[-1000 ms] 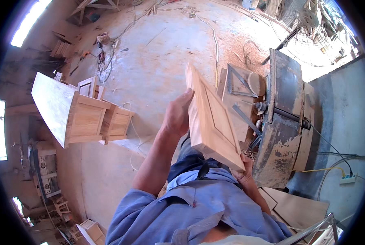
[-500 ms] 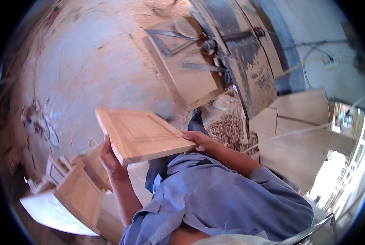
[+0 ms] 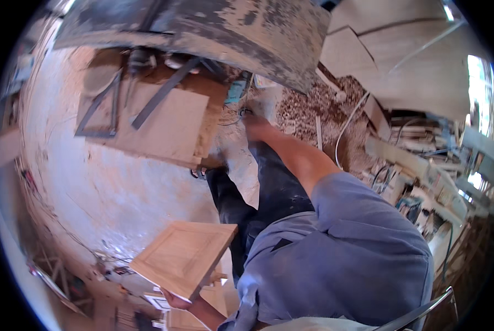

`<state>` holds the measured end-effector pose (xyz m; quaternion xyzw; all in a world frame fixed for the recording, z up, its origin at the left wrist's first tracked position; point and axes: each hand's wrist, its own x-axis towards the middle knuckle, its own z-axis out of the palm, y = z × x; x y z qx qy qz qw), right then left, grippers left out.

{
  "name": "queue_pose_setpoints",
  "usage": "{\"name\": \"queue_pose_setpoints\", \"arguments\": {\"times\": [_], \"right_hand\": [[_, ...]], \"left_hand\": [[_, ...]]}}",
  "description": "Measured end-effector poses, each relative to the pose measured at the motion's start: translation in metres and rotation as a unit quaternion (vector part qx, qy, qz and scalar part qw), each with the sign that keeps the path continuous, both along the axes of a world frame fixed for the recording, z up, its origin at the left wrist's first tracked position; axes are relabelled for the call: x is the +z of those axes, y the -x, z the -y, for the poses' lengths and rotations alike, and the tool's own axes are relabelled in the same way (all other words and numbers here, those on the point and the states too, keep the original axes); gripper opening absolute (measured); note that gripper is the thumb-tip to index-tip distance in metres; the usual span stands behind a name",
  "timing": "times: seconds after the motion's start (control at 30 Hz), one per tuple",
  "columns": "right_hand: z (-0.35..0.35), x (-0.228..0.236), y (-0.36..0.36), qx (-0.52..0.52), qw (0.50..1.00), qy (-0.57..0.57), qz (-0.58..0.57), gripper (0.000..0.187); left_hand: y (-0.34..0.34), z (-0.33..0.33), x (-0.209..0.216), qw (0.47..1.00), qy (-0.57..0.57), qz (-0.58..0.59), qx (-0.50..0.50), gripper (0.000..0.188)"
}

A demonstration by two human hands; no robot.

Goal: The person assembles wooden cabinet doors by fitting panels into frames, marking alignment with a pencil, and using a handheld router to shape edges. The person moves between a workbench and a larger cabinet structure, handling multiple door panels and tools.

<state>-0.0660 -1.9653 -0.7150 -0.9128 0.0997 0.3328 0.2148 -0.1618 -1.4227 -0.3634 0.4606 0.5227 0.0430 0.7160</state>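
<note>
Wooden panel, nearer the body than the flat boards, now rests in the left hand alone, fingers grasping its edge; the freed right hand extends right of the boards, fingers too blurred to tell.

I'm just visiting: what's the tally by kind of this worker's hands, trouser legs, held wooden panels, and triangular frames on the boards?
Hands: 2 (left hand; right hand, blurred)
Trouser legs: 2 (left leg, right leg)
Held framed wooden panel: 1
Triangular frame: 1
Total: 6
</note>
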Motion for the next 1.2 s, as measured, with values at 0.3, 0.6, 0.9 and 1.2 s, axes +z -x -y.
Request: {"name": "queue_pose_setpoints", "arguments": {"times": [0.3,0.6,0.9,1.2], "right_hand": [[0.012,-0.045,-0.083,-0.015,0.984,0.016,0.178,0.056],[0.044,-0.054,-0.093,-0.061,0.982,-0.102,0.15,0.039],[0.068,-0.094,-0.074,0.148,0.961,0.017,0.232,0.047],[0.064,-0.087,-0.099,0.156,0.946,0.075,0.273,0.03]], "left_hand": [[0.003,0.09,0.003,0.988,-0.086,0.009,-0.127,0.062],[-0.005,0.107,-0.029,0.968,-0.235,-0.07,-0.059,0.055],[0.018,0.115,-0.032,0.997,-0.082,-0.001,-0.005,0.052],[0.03,0.159,-0.023,0.992,-0.122,-0.034,0.021,0.05]]}}
